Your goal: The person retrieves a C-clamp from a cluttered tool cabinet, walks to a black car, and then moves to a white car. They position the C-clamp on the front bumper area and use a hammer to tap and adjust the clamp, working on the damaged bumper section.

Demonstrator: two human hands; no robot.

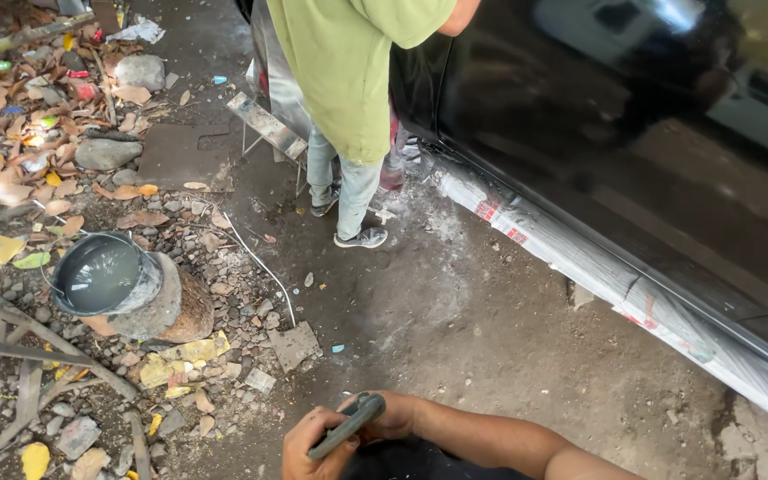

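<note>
My left hand (306, 447) is at the bottom edge of the view, closed around the lower end of a flat dark grey tool (348, 425). My right hand (399, 414) touches the tool's upper end, and its forearm runs off to the lower right. Both hands are held close together over the dirt ground. A dark cloth or garment lies just below them.
A person in a green shirt and jeans (348, 80) stands by a black car (633, 151) whose sill is masked with paper (580, 253). A grey bucket of grey paste (100, 271) rests on a stump at left. Rubble, dry leaves, stones and a thin wire (260, 262) cover the ground at left.
</note>
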